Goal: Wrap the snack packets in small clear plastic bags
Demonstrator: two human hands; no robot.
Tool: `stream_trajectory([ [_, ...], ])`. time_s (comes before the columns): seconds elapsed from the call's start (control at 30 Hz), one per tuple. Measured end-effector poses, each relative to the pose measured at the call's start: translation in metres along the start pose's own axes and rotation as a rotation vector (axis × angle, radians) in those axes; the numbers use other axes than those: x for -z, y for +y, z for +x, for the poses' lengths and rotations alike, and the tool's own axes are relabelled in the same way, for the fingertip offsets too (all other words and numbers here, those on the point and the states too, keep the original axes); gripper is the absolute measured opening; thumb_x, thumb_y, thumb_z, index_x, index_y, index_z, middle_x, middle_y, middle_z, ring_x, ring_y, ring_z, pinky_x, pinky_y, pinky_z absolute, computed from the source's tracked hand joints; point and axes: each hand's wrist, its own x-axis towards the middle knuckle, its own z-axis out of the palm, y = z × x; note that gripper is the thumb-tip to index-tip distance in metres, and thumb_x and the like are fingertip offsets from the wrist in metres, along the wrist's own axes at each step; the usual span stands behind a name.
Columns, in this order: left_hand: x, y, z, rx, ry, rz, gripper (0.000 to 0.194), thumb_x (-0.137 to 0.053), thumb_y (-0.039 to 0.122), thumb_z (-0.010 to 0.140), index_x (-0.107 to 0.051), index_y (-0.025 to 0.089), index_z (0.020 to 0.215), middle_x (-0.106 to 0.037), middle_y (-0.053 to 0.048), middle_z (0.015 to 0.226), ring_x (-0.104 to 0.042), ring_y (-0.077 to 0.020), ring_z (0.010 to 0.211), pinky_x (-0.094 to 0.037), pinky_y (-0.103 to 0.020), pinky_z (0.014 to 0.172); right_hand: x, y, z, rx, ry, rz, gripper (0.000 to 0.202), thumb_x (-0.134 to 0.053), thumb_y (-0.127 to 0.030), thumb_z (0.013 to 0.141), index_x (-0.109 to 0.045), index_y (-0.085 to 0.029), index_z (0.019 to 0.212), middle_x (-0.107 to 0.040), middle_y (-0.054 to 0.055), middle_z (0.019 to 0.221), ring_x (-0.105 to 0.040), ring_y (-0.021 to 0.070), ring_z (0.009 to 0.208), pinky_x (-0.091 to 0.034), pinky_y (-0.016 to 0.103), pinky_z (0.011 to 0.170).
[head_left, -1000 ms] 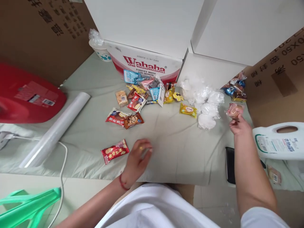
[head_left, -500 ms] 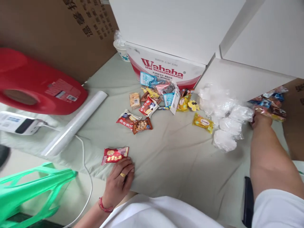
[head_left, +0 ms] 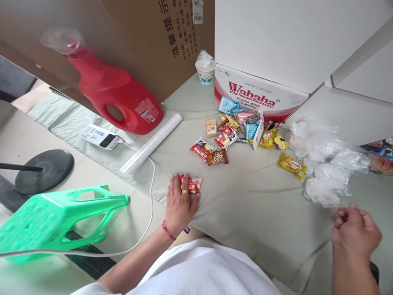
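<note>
Clear plastic bundles (head_left: 327, 157), then a snack heap (head_left: 382, 153), lie beyond the right grip (head_left: 356, 232), since withdrawn from that heap and loosely fisted. The left grip (head_left: 180, 207), thumb apart from its fingers, now partly covers the red packet (head_left: 195, 184), earlier only meeting its edge.

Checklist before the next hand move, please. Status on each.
1. Bare left hand on flat, shiny red snack packet: ok, fingers lie over it.
2. Red packet's whole front visible: not ok, fingers cover part.
3. Red packet apart from brown cookie-printed wrapper: ok, visible gap.
4. Thin white cable off the red packet: ok, runs to its left.
5. Bare right hand free: cannot tell, fingers curled, palm hidden.
</note>
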Motion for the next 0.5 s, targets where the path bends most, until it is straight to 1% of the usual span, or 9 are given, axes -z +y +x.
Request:
stream_trajectory([
  [0.03, -0.008, 0.001, 0.010, -0.003, 0.005, -0.052, 0.072, -0.057, 0.038, 0.095, -0.032, 0.011, 0.157, -0.028, -0.027, 0.165, -0.023, -0.0436, 0.156, -0.030, -0.063, 0.122, 0.002, 0.000, -0.022, -0.039, -0.024, 0.013, 0.038, -0.082, -0.041, 0.065, -0.048, -0.023, 0.063, -0.050, -0.002, 0.055, -0.041, 0.0095, 0.045, -0.026, 0.025, 0.039],
  [0.07, -0.015, 0.003, 0.024, 0.006, 0.036, -0.108, 0.074, -0.056, 0.036, 0.094, -0.028, 0.010, 0.158, -0.025, -0.027, 0.166, -0.020, -0.0427, 0.157, -0.027, -0.062, 0.123, 0.003, 0.000, -0.042, -0.072, -0.052, 0.028, 0.038, -0.083, -0.041, 0.065, -0.049, -0.022, 0.063, -0.051, -0.002, 0.055, -0.042, 0.0090, 0.045, -0.027, 0.024, 0.039],
  [0.13, -0.029, 0.014, 0.061, 0.069, 0.100, -0.230, 0.081, -0.056, 0.032, 0.092, -0.020, 0.010, 0.161, -0.024, -0.027, 0.167, -0.017, -0.0400, 0.158, -0.024, -0.061, 0.125, 0.007, 0.001, -0.071, -0.128, -0.110, 0.063, 0.040, -0.083, -0.043, 0.067, -0.050, -0.021, 0.067, -0.053, -0.004, 0.057, -0.042, 0.0076, 0.045, -0.028, 0.022, 0.039],
  [0.17, -0.035, 0.022, 0.082, 0.092, 0.107, -0.299, 0.084, -0.057, 0.029, 0.090, -0.018, 0.011, 0.162, -0.024, -0.026, 0.167, -0.017, -0.0384, 0.159, -0.024, -0.060, 0.126, 0.009, 0.001, -0.081, -0.150, -0.141, 0.073, 0.041, -0.083, -0.045, 0.068, -0.050, -0.021, 0.068, -0.053, -0.004, 0.058, -0.042, 0.0070, 0.045, -0.028, 0.021, 0.039],
  [0.23, -0.046, 0.047, 0.118, 0.124, 0.037, -0.376, 0.088, -0.059, 0.022, 0.085, -0.020, 0.011, 0.162, -0.026, -0.026, 0.166, -0.019, -0.0385, 0.158, -0.022, -0.061, 0.126, 0.014, 0.001, -0.096, -0.178, -0.200, 0.068, 0.042, -0.082, -0.048, 0.071, -0.050, -0.020, 0.072, -0.054, -0.005, 0.060, -0.042, 0.0062, 0.045, -0.030, 0.020, 0.040],
  [0.3, -0.056, 0.078, 0.142, 0.178, -0.035, -0.391, 0.089, -0.064, 0.020, 0.079, -0.028, 0.009, 0.160, -0.023, -0.028, 0.167, -0.019, -0.0430, 0.157, -0.018, -0.063, 0.126, 0.018, 0.002, -0.106, -0.181, -0.230, 0.018, 0.043, -0.081, -0.051, 0.072, -0.052, -0.020, 0.075, -0.055, -0.005, 0.062, -0.043, 0.0063, 0.046, -0.032, 0.019, 0.042],
  [0.37, -0.066, 0.110, 0.151, 0.152, -0.065, -0.420, 0.088, -0.064, 0.017, 0.077, -0.031, 0.008, 0.158, -0.017, -0.028, 0.168, -0.014, -0.0447, 0.158, -0.016, -0.064, 0.126, 0.016, 0.003, -0.112, -0.160, -0.262, -0.082, 0.042, -0.080, -0.053, 0.072, -0.056, -0.019, 0.078, -0.056, -0.005, 0.063, -0.047, 0.0079, 0.049, -0.037, 0.020, 0.045],
  [0.43, -0.073, 0.133, 0.148, 0.069, -0.084, -0.478, 0.090, -0.065, 0.017, 0.075, -0.031, 0.006, 0.157, -0.012, -0.028, 0.169, -0.011, -0.0439, 0.158, -0.015, -0.062, 0.127, 0.004, 0.003, -0.113, -0.115, -0.345, -0.209, 0.043, -0.076, -0.057, 0.074, -0.063, -0.018, 0.088, -0.061, -0.001, 0.071, -0.053, 0.0107, 0.054, -0.045, 0.024, 0.052],
  [0.5, -0.076, 0.144, 0.138, -0.025, -0.098, -0.544, 0.093, -0.067, 0.019, 0.074, -0.029, 0.006, 0.158, -0.011, -0.027, 0.170, -0.010, -0.0425, 0.159, -0.015, -0.059, 0.129, -0.018, 0.001, -0.107, -0.030, -0.463, -0.348, 0.052, -0.070, -0.059, 0.078, -0.066, -0.018, 0.110, -0.069, 0.006, 0.093, -0.060, 0.0137, 0.062, -0.052, 0.030, 0.062],
])
